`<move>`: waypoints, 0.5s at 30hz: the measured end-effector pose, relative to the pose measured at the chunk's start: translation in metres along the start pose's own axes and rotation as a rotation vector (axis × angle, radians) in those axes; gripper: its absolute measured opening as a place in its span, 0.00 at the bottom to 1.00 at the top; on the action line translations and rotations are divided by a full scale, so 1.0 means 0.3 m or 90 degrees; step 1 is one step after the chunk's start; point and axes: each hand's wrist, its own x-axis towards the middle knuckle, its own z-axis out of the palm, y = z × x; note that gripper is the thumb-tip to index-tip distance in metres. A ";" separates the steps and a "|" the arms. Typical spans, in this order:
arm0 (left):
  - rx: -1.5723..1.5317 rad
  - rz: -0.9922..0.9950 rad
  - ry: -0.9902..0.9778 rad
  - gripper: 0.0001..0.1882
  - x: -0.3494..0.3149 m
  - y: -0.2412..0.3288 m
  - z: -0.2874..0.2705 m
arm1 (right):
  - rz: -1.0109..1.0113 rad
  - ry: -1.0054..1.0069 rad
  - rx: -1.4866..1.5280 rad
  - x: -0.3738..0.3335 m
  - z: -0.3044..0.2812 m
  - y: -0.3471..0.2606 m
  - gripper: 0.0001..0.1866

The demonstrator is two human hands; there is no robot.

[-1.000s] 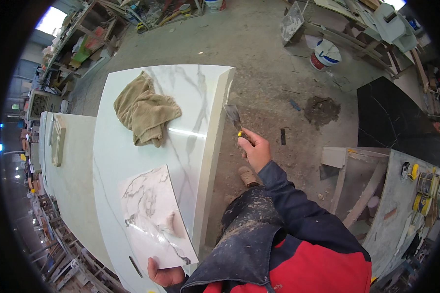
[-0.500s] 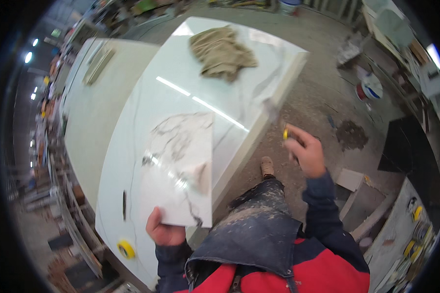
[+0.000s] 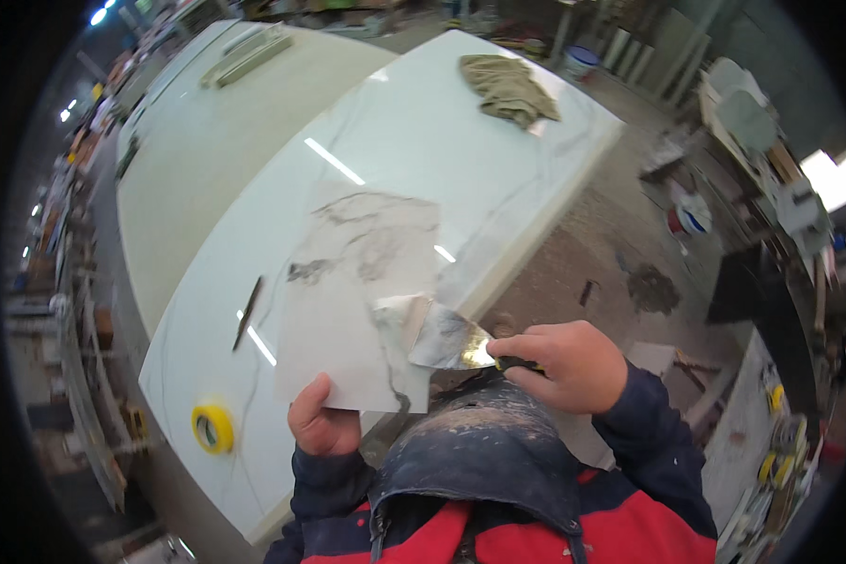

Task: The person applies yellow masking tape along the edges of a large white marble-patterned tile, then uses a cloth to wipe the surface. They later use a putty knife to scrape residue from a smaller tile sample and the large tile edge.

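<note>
My left hand (image 3: 323,415) grips the near edge of a white, grey-veined stone-look piece (image 3: 334,348), thumb on top. This piece lies over the larger glossy white slab (image 3: 367,122). My right hand (image 3: 571,365) is closed around the black and yellow handle of a putty knife. The wide metal blade of the putty knife (image 3: 449,338) reaches left across the right edge of the piece. Along the blade's far edge there is a beige strip that looks like paste (image 3: 417,321). Whether the blade touches the piece I cannot tell.
Left of the piece lie a thin dark stick-like tool (image 3: 248,313) and a yellow tape roll (image 3: 212,430). A crumpled tan cloth (image 3: 508,89) rests at the slab's far end. Beyond stands a beige-topped table (image 3: 254,122). Buckets (image 3: 581,62) and a dark panel (image 3: 757,291) stand around.
My right hand has come in leftward and nearer to me, bringing the putty knife's blade over the piece's right edge. The left hand keeps its grip. The view has shifted.
</note>
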 end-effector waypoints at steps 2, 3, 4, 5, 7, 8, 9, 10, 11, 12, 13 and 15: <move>0.035 0.030 -0.035 0.32 0.004 -0.021 -0.010 | 0.013 0.012 -0.011 -0.026 -0.005 0.027 0.16; 0.051 0.051 -0.062 0.32 0.017 -0.021 -0.014 | 0.011 0.029 -0.006 -0.025 0.005 0.072 0.16; 0.036 0.033 -0.052 0.32 0.029 -0.021 -0.020 | 0.010 0.046 0.001 -0.027 0.006 0.124 0.16; 0.017 0.008 -0.055 0.32 0.044 -0.008 -0.033 | 0.082 0.076 0.024 -0.040 0.000 0.173 0.18; 0.003 -0.032 -0.056 0.32 0.079 -0.012 -0.012 | 0.167 0.204 0.253 -0.072 0.029 0.355 0.18; 0.009 -0.037 -0.054 0.32 0.079 -0.016 0.018 | 0.266 0.223 0.491 -0.089 0.021 0.423 0.18; 0.015 -0.038 -0.051 0.32 0.084 -0.025 0.047 | 0.280 0.298 0.586 -0.107 0.022 0.495 0.18; 0.029 -0.041 -0.045 0.32 0.095 -0.028 0.080 | 0.285 0.369 0.688 -0.102 0.026 0.571 0.18; 0.045 -0.048 -0.039 0.32 0.109 -0.037 0.109 | 0.293 0.442 0.791 -0.093 0.035 0.640 0.18; 0.061 -0.053 -0.031 0.33 0.125 -0.049 0.141 | 0.267 0.499 0.870 -0.075 0.033 0.702 0.18; 0.090 -0.046 -0.009 0.33 0.133 -0.052 0.166 | 0.235 0.547 0.960 -0.035 0.050 0.762 0.18; 0.111 -0.060 -0.009 0.32 0.163 -0.072 0.169 | 0.186 0.617 1.074 0.032 0.071 0.881 0.17</move>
